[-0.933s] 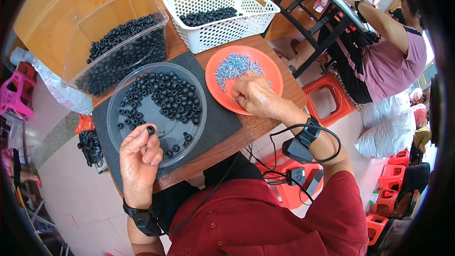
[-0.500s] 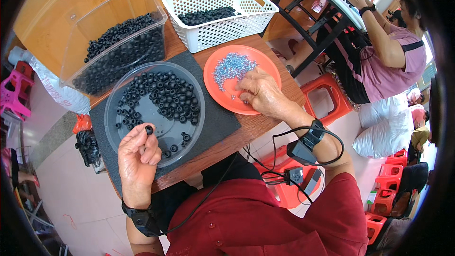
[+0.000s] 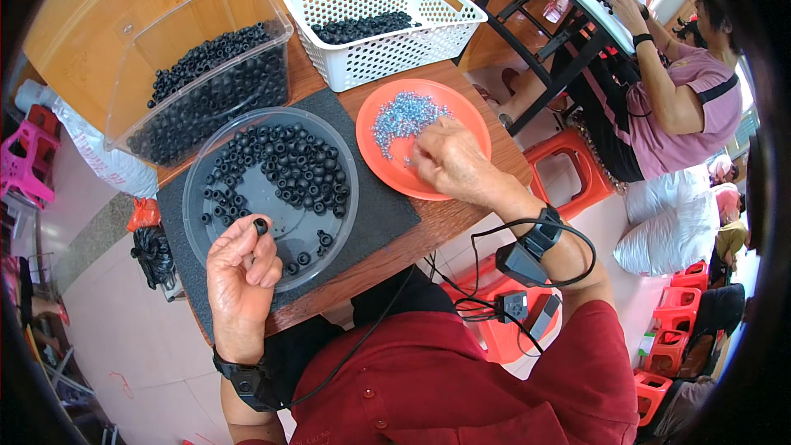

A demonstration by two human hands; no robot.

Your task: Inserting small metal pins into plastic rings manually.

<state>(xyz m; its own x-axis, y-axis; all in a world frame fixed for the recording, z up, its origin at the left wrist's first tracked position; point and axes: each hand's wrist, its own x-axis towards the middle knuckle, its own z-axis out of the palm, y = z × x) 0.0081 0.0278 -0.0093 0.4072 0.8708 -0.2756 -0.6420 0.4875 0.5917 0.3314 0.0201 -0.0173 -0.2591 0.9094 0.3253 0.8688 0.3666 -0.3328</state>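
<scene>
Pinching a small black rubber ring [image 3: 260, 226] between thumb and fingertips, the left hand [image 3: 241, 280] holds it over the near edge of the round clear bowl [image 3: 203, 189]. It looks light, springy and smooth, best gripped across its outer rim (the hole facing up). The right hand [image 3: 446, 161] has its fingers curled down onto the small silvery screws [image 3: 402, 118] in the orange plate [image 3: 472, 119]; whether it has one pinched, I cannot tell. Behind stand a clear bin [image 3: 132, 49] and a white basket [image 3: 387, 58] of more rings.
</scene>
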